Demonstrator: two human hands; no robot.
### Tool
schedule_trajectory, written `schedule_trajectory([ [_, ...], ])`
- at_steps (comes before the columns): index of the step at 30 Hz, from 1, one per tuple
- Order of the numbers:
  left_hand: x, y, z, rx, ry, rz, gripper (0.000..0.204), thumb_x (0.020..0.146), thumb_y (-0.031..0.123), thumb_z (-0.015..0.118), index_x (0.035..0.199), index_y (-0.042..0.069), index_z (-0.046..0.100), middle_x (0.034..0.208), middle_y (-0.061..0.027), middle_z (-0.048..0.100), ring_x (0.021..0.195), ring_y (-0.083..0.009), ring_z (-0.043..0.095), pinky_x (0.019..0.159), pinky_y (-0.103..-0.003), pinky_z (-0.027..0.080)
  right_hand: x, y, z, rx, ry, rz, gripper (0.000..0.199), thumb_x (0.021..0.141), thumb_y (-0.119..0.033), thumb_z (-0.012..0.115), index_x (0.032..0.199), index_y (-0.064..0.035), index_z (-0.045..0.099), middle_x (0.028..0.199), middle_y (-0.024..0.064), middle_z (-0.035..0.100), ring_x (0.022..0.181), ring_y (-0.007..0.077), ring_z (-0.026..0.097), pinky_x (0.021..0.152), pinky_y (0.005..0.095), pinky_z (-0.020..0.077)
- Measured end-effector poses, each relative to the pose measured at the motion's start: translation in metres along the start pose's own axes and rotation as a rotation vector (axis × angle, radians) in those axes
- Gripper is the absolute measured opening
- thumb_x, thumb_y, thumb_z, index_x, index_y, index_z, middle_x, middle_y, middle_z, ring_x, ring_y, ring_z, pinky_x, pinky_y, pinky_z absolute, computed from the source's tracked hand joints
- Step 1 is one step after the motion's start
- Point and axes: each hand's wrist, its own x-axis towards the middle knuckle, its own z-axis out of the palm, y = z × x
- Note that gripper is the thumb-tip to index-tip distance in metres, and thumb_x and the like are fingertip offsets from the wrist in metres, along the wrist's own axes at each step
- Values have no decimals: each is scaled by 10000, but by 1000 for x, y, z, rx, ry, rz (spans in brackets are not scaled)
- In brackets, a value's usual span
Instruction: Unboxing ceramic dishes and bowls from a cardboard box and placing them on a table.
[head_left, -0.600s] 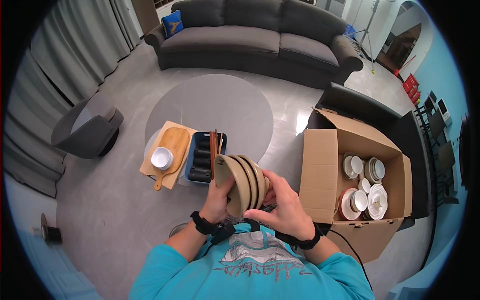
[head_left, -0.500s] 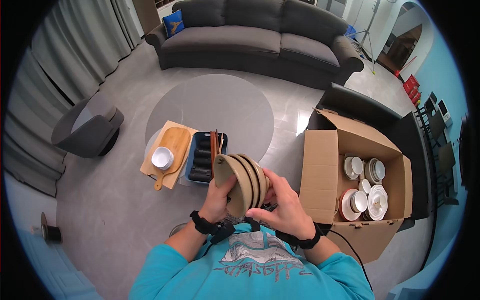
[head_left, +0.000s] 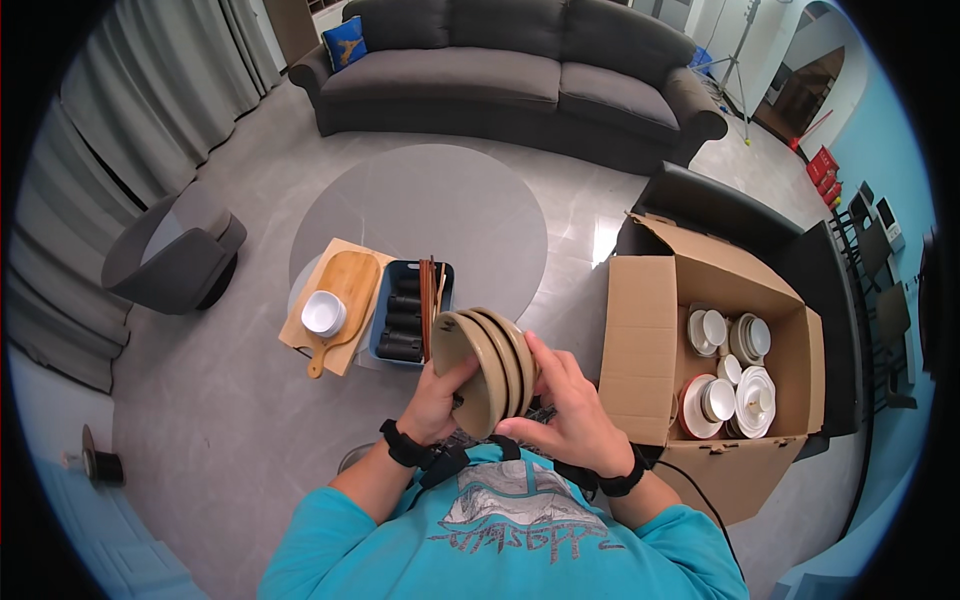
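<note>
Bowls (head_left: 497,365), beige and nested, are held tipped sideways left of the cardboard box (head_left: 638,350), the stack's axis running from the left hand (head_left: 434,404), clasping with its thumb inside the mouth, to the right hand (head_left: 575,413), nearer the box, cupping the base end.

Bench (head_left: 430,195): round, grey top
Floor (head_left: 230,410): pale grey, glossy, glare patch (head_left: 605,236) right of bench
Sofa (head_left: 440,85): dark grey, beyond bench, blue cushion (head_left: 345,45) at left end
Armchair (head_left: 165,257): grey, rounded, left side
Black couch (head_left: 745,225): right side
Curtains (head_left: 150,90): grey, left
Wall (head_left: 885,120): light blue, right
</note>
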Motion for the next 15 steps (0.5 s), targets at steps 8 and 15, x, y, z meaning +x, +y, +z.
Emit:
schedule_trajectory([
  [8, 5, -6, -16, 16, -116, -56, 416, 938, 256, 551, 1265, 14, 465, 1186, -110, 580, 1031, -197, 612, 856, -335, 525, -1, 2, 3, 2, 51, -86, 872, 736, -356, 786, 1404, -11, 342, 989, 150, 511, 766, 203, 559, 659, 294, 505],
  [15, 3, -2, -9, 172, -221, -13, 439, 940, 239, 545, 1320, 59, 422, 1257, -82, 521, 1122, -179, 535, 889, -314, 495, -2, 24, -20, 252, 14, -45, 715, 757, -291, 770, 1335, -25, 445, 1078, 134, 554, 799, 172, 587, 708, 284, 497],
])
